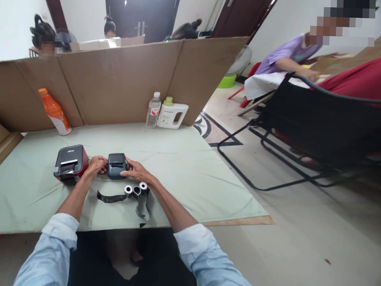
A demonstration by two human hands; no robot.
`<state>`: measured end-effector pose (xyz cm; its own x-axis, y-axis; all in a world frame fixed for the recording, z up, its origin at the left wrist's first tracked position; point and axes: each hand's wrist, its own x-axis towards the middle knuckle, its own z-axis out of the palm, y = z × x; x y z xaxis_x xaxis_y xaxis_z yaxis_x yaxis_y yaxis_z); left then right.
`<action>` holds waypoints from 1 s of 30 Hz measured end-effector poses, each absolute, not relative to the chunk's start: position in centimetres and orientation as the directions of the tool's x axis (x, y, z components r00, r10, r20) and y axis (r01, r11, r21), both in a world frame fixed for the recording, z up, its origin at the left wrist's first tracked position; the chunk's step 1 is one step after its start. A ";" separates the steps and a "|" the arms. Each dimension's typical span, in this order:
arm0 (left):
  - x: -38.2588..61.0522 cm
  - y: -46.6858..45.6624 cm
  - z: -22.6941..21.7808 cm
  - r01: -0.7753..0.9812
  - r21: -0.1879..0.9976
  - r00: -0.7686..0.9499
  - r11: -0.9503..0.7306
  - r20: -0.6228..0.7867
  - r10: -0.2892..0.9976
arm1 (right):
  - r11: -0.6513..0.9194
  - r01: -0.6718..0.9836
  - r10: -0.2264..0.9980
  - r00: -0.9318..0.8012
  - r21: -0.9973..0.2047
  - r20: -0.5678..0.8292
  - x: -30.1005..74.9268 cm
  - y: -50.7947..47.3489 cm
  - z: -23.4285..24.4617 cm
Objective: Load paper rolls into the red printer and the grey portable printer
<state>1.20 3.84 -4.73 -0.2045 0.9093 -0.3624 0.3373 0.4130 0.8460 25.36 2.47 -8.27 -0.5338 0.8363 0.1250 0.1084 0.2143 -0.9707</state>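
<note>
A small dark portable printer [116, 167] sits on the pale green tablecloth between my two hands. My right hand [137, 171] grips its right side, thumb over the front corner and fingers behind. At its left edge, my left hand [97, 165] is closed with curled fingers against the side; the fingertips are partly hidden. Left of that hand stands a larger black and red label printer [71, 160]. Just in front of the small printer are three small rolls [128, 189] with white rims, standing on end. Dark strips [112, 198] trail from them across the cloth.
A cardboard screen [127, 78] borders the table's far side. Before it stand an orange bottle [55, 112], a clear water bottle [153, 111] and a white jug [169, 118]. A black folding chair [303, 122] is to the right; a person in purple [284, 54] works beyond it.
</note>
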 end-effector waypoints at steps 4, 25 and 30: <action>1.2 3.6 -4.4 0.345 0.854 -0.199 0.388 -0.338 0.920 | 0.210 0.104 0.841 -0.527 -0.972 0.126 25.2 2.6 -8.4; 0.8 3.4 -5.6 0.275 0.952 -0.039 -0.133 0.149 0.988 | 0.219 0.148 0.885 -0.447 -0.965 0.132 25.0 3.2 -9.7; 1.5 4.5 -5.2 0.287 0.951 -0.118 -0.115 0.155 0.981 | 0.238 0.126 0.887 -0.431 -0.963 0.163 25.0 3.2 -9.5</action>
